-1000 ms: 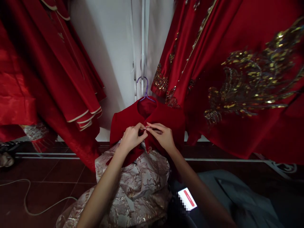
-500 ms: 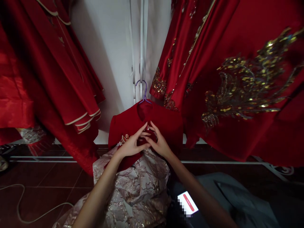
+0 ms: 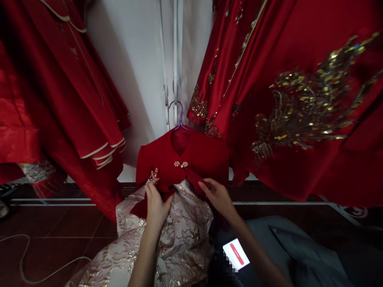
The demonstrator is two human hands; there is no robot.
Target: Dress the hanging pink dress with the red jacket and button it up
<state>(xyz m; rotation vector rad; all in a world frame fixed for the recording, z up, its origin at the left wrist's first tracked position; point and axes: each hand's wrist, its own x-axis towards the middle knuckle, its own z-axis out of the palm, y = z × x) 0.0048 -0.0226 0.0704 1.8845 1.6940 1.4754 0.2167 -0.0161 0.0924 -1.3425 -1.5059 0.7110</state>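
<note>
A red jacket (image 3: 206, 153) hangs from a purple hanger (image 3: 180, 113). At its neckline a beaded clasp (image 3: 181, 164) spans the two front edges, and below it the front parts. My right hand (image 3: 220, 197) pinches the front panel on the right side between thumb and fingers. On the other side my left hand (image 3: 157, 203) has its fingers and thumb around the lower front panel, just under a beaded ornament (image 3: 153, 173). Beneath the jacket shows a pale, gold-patterned brocade garment (image 3: 179, 239), lying in folds across my lap area.
Red garments with cream piping (image 3: 98, 119) hang at left. To the right hangs a red garment with gold sequin embroidery (image 3: 314, 103). A white rack rail (image 3: 281, 203) runs low behind. A cable (image 3: 25, 259) lies on the tiled floor; a lit screen (image 3: 236, 254) is at lower right.
Both hands have come away from the neckline, down and apart, the left to the lower left panel and the right to the right panel. The beaded clasp is now uncovered.
</note>
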